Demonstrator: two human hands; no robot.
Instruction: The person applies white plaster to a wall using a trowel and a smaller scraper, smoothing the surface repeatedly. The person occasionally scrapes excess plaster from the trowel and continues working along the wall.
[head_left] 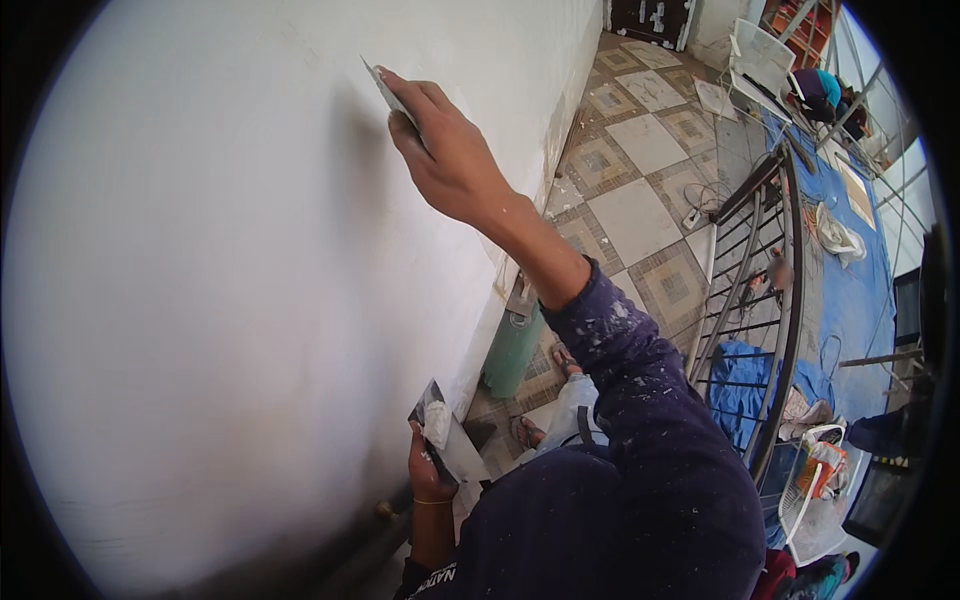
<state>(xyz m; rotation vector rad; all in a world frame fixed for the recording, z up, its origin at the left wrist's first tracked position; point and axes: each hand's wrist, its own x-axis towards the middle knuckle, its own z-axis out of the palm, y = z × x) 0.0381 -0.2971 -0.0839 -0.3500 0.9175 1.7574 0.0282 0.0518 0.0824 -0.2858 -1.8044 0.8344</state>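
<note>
My right hand [445, 150] is raised to the white wall [230, 250], its fingers closed round a thin putty knife [388, 92]. The blade stands edge-on at the wall; whether it touches cannot be told. Lower down, close to my body, my left hand [428, 468] grips a wide flat metal blade [462, 456]. A lump of white putty [437, 424] lies on that blade. Dried white specks cover my dark right sleeve [640, 370].
A green cylindrical container [515, 350] stands by the wall's foot near my feet, on the patterned tile floor [640, 215]. To the right runs a dark metal railing [790, 300]. Beyond it are blue sheeting [850, 320], white chairs [765, 60] and a bent-over person [825, 95].
</note>
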